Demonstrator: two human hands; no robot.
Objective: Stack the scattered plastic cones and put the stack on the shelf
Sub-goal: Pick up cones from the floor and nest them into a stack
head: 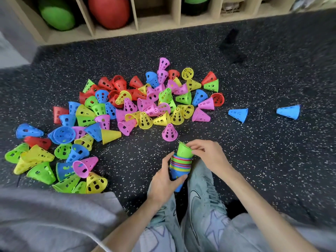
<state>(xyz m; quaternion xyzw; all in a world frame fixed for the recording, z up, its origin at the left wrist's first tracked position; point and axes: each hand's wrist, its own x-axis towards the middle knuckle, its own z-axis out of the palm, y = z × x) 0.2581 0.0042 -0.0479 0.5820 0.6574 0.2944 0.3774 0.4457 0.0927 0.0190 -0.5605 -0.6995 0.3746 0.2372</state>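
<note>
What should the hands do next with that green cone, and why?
Probably push the green cone fully down onto the stack. The right hand pinches it, tilted and only partly seated, while the left hand grips the stack. Many cones still lie loose on the floor.

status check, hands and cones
Left hand grips stack. Right hand pinches green cone onto it. Loose cones cover floor; shelf path open.

This looks like a gym or sports storeroom: black speckled rubber floor (254, 160) underfoot, wooden cubby shelf (158, 24) at twelve o'clock holding a red ball (109, 11) and green roller (56, 14), and perforated plastic training cones (127, 106) strewn toward ten o'clock
</note>
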